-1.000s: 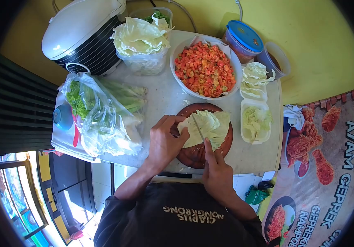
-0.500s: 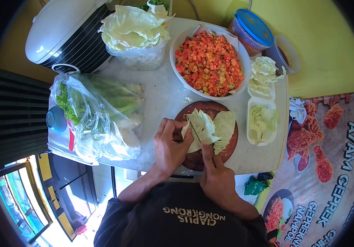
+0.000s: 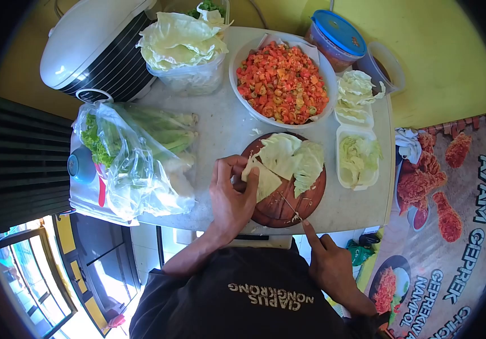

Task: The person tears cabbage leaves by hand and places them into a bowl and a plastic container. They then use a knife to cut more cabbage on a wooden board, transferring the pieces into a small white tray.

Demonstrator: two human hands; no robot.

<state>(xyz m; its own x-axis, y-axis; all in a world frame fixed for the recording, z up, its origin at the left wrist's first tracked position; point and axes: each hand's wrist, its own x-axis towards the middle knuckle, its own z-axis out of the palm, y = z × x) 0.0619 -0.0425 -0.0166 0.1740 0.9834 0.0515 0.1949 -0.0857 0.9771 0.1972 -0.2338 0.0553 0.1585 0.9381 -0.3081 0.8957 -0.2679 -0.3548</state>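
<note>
My left hand (image 3: 232,189) is closed on a pale cabbage leaf piece (image 3: 266,183), pinching its left edge over the round wooden chopping board (image 3: 277,213). More cabbage leaves (image 3: 309,164) lie behind and to the right on the board. At the board's front right edge, my right hand (image 3: 326,257) is closed with its index finger stretched forward along a knife (image 3: 288,204). The blade shows only as a thin line, seen nearly edge-on, and the handle is hidden in the hand. Thin cabbage shreds (image 3: 296,217) lie near the fingertip.
Behind the board stands a wide bowl (image 3: 236,93) of chopped red and orange pieces. Foam boxes (image 3: 358,185) with cabbage sit right. Left are bagged greens (image 3: 141,164), a cabbage tub (image 3: 189,82) and a rice cooker (image 3: 87,51). A blue-lidded container (image 3: 339,34) stands far back.
My right hand has moved right and toward my body, away from the cabbage. The left hand still holds its piece, which now sits apart from the knife. The view has shifted slightly.
</note>
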